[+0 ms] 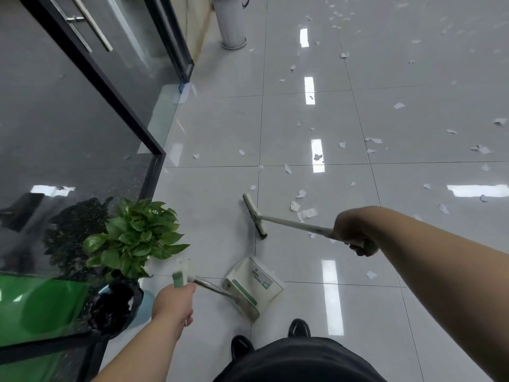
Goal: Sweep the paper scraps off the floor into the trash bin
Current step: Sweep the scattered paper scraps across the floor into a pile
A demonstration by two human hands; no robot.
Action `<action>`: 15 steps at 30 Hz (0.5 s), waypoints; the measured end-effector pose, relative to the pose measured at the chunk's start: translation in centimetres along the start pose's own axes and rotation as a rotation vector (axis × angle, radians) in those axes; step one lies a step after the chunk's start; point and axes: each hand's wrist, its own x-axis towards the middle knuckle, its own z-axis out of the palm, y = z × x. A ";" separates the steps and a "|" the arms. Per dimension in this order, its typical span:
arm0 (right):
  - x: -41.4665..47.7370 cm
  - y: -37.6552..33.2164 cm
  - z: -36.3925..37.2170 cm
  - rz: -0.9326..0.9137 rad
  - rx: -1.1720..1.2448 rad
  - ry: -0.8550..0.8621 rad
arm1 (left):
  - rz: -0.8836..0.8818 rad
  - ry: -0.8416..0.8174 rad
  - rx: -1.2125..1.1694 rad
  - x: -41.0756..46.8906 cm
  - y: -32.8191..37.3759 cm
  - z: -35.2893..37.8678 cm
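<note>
Both hands are clenched round handles. The right hand point(355, 236), arm stretched forward, grips the pale shaft of a white long-handled broom point(286, 221), whose narrow head rests on the floor ahead and to the left of that hand. The left hand point(174, 301), lower and nearer the body, grips the green-tipped handle of a white-and-green plastic dustpan point(254, 282). The pan sits on the floor between the two hands, its mouth turned towards the broom head.

Torn white paper scraps point(306, 213) lie just beside the broom head on its right side, a small cluster close under the right forearm. Many more are strewn well beyond both hands, ahead and to the right.

Underfoot is a glossy grey tiled floor point(214, 128) mirroring strip lights. A light blue trash bin lined with a black bag point(118, 307) stands just left of the left hand, beside a leafy green potted plant point(135, 235). Behind them runs a black-framed glass partition point(68, 119) with a green band along its bottom. A white ribbed cylinder point(232, 23) stands far ahead by the wall. Black shoes point(299, 328) show near the pan.
</note>
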 end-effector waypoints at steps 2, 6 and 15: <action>-1.1 -0.4 1.5 -0.016 0.010 -0.054 | -0.007 0.010 0.016 0.5 -0.6 -1.4; -2.8 -1.7 4.1 0.015 -0.017 -0.123 | -0.033 0.024 0.031 1.6 -2.0 -4.2; -3.5 -1.0 8.2 0.142 -0.288 -0.034 | -0.006 -0.006 0.218 2.7 -3.7 -5.3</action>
